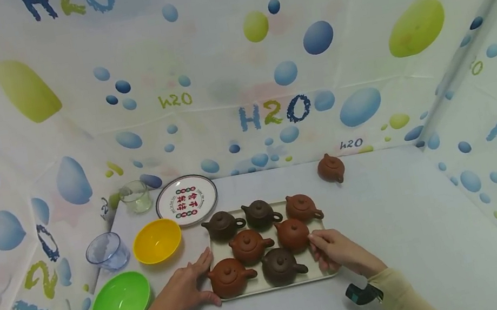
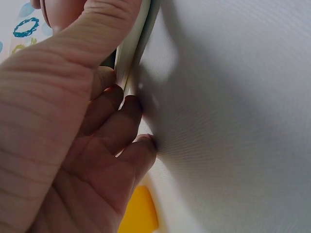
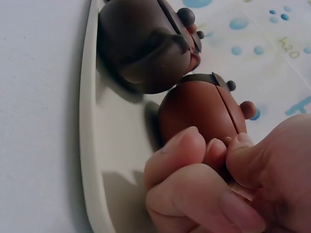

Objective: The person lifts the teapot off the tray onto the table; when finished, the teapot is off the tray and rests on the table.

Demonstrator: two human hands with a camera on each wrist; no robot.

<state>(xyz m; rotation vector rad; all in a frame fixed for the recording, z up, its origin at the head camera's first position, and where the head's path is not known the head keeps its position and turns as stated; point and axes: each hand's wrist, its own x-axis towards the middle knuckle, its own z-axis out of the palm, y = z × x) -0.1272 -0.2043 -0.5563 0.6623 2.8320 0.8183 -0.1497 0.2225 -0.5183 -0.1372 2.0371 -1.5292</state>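
A cream tray lies on the white table and carries several small teapots, some reddish brown and some dark brown. My right hand is at the tray's right side and pinches the handle of a reddish-brown teapot between thumb and fingers. In the right wrist view this teapot shows its round body and lid knob; the fingers hide its handle. My left hand rests against the tray's left edge, thumb by the near corner, fingers spread along the side. Nearest to it is a reddish-brown teapot. A dark teapot sits at the front.
Another reddish-brown teapot lies alone at the back right. Left of the tray are a yellow bowl, a green bowl, a bluish glass, a clear glass and a white plate with red characters. A printed curtain stands behind.
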